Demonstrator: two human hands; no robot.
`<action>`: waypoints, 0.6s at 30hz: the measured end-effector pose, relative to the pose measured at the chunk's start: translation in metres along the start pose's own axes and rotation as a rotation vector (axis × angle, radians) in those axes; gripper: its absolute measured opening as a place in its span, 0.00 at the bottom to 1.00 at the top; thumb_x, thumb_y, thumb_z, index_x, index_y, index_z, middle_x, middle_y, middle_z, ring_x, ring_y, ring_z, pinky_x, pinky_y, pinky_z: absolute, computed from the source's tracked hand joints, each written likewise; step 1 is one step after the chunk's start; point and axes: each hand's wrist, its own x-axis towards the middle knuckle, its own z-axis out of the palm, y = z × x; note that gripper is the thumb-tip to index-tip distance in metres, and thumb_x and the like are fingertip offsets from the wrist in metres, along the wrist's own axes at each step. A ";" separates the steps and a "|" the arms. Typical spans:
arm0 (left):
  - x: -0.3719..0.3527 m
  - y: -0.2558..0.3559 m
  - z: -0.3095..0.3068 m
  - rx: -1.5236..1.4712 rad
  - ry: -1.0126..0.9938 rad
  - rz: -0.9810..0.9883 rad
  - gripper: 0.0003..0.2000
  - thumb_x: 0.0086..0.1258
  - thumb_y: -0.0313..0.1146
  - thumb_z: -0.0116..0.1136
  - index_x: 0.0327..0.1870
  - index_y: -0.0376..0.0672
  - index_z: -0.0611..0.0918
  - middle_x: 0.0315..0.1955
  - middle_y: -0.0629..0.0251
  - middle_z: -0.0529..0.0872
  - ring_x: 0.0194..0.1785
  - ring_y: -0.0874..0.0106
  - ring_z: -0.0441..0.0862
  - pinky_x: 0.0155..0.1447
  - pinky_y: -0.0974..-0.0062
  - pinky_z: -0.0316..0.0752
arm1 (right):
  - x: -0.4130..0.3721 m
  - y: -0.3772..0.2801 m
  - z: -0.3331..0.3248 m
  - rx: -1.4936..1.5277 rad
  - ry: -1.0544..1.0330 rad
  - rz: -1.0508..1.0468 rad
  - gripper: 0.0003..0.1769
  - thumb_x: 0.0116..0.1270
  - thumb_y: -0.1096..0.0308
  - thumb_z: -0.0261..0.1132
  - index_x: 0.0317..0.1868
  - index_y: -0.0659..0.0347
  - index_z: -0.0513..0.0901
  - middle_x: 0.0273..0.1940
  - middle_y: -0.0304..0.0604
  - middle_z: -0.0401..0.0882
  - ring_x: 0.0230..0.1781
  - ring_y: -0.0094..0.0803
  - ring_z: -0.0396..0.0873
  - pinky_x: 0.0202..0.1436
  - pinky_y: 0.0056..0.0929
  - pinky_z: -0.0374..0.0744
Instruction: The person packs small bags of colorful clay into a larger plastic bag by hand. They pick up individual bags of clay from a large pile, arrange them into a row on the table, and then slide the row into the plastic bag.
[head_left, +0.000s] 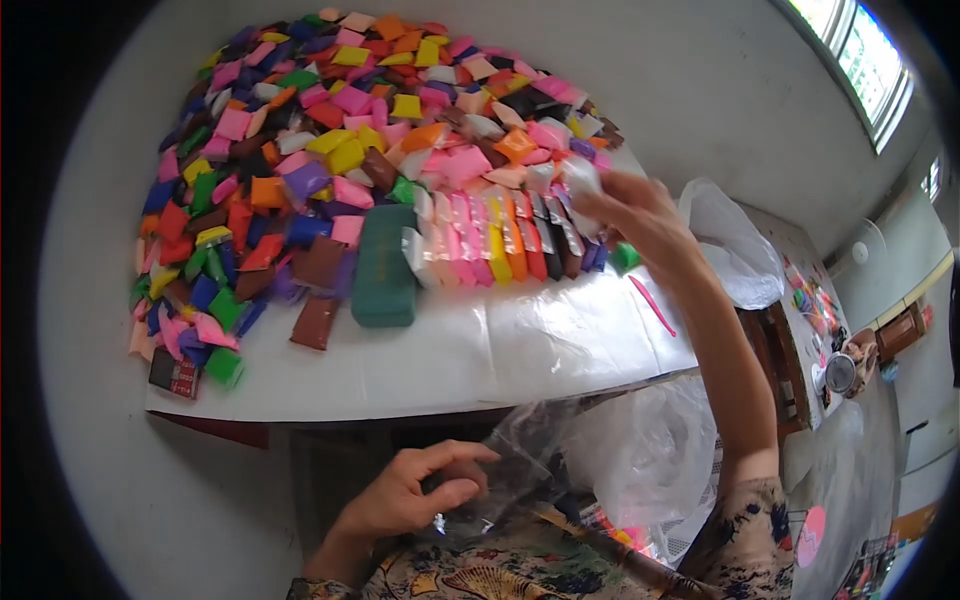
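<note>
A row of small coloured packets [500,238] stands side by side on the white table, from white and pink through yellow, orange and red to black, brown and blue. At its left end sits a dark green block [385,266]. My right hand [640,215] is at the right end of the row, its fingers closed on a whitish packet [582,180], slightly blurred. Low in front of my body, my left hand [425,488] has its fingers curled round the edge of a clear plastic bag [530,440].
A large heap of coloured packets [345,155] covers the table's back and left. Near the right edge lie a pink tool [652,306] and a green packet [625,258]. Clear plastic bags [735,245] hang beyond the right edge and at my lap [640,450]. Another table [800,330] stands at right.
</note>
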 end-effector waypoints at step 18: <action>0.029 0.028 -0.024 -0.166 0.148 0.015 0.17 0.77 0.28 0.54 0.65 0.39 0.75 0.38 0.66 0.86 0.39 0.81 0.79 0.45 0.81 0.75 | 0.064 -0.089 0.027 0.229 0.153 -0.650 0.24 0.70 0.65 0.68 0.63 0.69 0.77 0.47 0.47 0.88 0.38 0.28 0.85 0.41 0.23 0.83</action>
